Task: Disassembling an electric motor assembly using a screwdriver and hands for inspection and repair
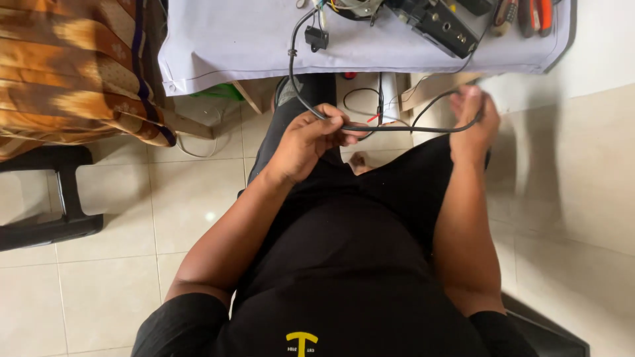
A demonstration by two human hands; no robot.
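Cable (397,128), black and thin, runs taut between our two hands just above the lap, and from our left hand (305,140) it climbs in a curve to the edge of the white-covered table (218,46), where a small black clip or connector (316,38) sits on it. We have the left hand curled shut around the cable, thumb and fingers pinched on it near the knee. Our right hand (471,119) is blurred with motion; it looks closed on the other end of the stretch, though we cannot tell exactly how the fingers sit. To do this well, we judge that the left hand should stay the anchor while the right draws the cable through evenly, keeping it straight and free of kinks, and without tugging hard enough to drag the things on the table toward the edge. We should also watch the thinner wires (370,112) hanging below the table, one with a red bit, since they lie just behind the stretch and could snag. Up on the table lie a black electronic unit (440,25) with round sockets, a tangle of coloured wires (344,8) and red-handled tools (532,13) at the far corner. Left of us stands a black chair (46,198) beneath an orange patterned cloth (66,73), all on pale floor tiles (106,291).
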